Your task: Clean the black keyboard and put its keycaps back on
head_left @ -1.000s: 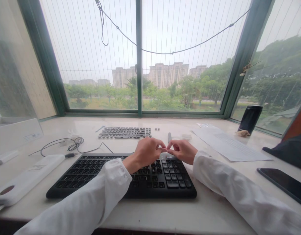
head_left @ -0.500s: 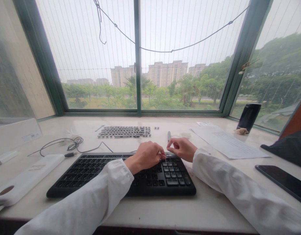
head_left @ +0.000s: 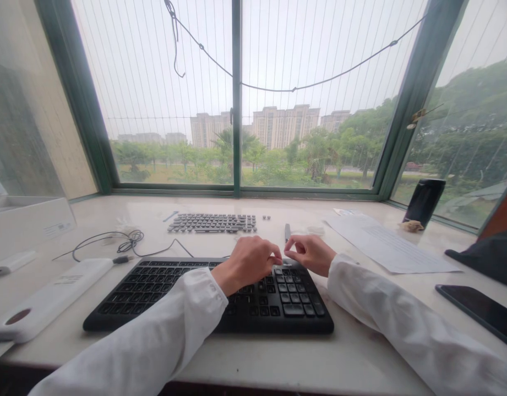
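A black keyboard (head_left: 183, 291) lies in front of me. Most of its visible left and middle part shows bare key sockets, while keycaps sit on the number pad (head_left: 294, 294) at its right. Over the keyboard's upper right, my left hand (head_left: 251, 261) is bent down with thumb and fingers drawn together. Just right of it, my right hand (head_left: 311, 253) curls thumb and forefinger into a pinch above the keyboard's back edge. The fingertips of both hands nearly meet. Whatever they may hold is too small or hidden to make out.
Loose keycaps (head_left: 214, 223) lie in rows behind the keyboard, two more (head_left: 266, 218) beside them. A cable (head_left: 133, 242) and a white slab-shaped object (head_left: 50, 300) are at left. Right are a paper sheet (head_left: 385, 245), a phone (head_left: 480, 313) and a dark cylinder (head_left: 424, 203).
The whole view has shifted slightly. My fingertips have come a little closer together, and my right thumb and forefinger curl in more. The keyboard and the loose keycaps look unchanged.
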Available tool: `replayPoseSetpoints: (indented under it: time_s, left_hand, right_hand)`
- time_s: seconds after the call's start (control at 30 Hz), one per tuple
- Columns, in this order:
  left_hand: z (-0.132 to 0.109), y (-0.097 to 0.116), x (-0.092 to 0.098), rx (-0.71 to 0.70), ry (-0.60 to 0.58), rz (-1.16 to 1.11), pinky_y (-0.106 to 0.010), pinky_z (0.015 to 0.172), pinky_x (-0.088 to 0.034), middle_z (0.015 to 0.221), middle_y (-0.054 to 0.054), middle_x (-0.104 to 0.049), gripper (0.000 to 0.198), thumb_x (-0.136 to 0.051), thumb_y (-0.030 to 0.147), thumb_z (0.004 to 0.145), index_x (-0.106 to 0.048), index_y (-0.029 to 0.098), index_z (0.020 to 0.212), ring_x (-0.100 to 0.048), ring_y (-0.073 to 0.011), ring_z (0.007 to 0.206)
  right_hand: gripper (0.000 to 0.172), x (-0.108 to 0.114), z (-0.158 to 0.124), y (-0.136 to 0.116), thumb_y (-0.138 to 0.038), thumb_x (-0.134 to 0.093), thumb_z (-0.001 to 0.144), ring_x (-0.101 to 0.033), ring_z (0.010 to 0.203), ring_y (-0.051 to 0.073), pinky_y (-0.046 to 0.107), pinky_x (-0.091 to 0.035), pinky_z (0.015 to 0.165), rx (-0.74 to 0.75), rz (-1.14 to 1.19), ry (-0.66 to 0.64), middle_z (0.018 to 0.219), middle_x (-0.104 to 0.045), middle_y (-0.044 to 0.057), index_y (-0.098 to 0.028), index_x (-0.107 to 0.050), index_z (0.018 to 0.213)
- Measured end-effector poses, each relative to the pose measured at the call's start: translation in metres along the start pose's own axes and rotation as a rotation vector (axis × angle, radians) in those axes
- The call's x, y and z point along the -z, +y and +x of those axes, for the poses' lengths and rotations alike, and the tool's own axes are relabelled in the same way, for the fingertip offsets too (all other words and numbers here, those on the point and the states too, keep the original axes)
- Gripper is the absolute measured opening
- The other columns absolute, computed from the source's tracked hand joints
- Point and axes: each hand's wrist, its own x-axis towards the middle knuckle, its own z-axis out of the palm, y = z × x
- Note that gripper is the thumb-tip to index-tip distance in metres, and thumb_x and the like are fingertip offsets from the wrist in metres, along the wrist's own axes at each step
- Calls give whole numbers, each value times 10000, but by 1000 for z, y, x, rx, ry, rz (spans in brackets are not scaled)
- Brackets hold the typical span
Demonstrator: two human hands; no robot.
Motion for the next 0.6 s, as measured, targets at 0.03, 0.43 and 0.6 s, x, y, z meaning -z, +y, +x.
replayPoseSetpoints:
  time_s: [0.03, 0.43, 0.6]
  left_hand:
    - [0, 0, 0, -9, -6, 15, -283, 676, -466, 758, -22, -743, 214, -571, 260, 828, -773, 317, 875, -683, -202, 750]
    - [-1, 1, 0, -36, 1, 24, -286, 676, -475, 754, -31, -742, 205, -577, 266, 846, -771, 309, 896, -688, -204, 740]
    - [1, -3, 3, -35, 31, 48, -288, 675, -472, 772, -24, -743, 212, -566, 283, 860, -766, 325, 915, -687, -204, 749]
  right_hand:
    - [192, 0, 0, 0, -335, -581, 795, -375, 506, 100, 248, -289, 531, 0, 0, -1, 511, -415, -64, -180, -693, 814]
    - [199, -1, 0, 4, -358, -584, 796, -369, 502, 101, 250, -283, 527, 7, 2, 7, 511, -421, -62, -190, -689, 810]
    - [200, -1, 1, 3, -363, -576, 802, -369, 507, 105, 257, -285, 537, 12, -17, -2, 511, -418, -61, -193, -682, 799]
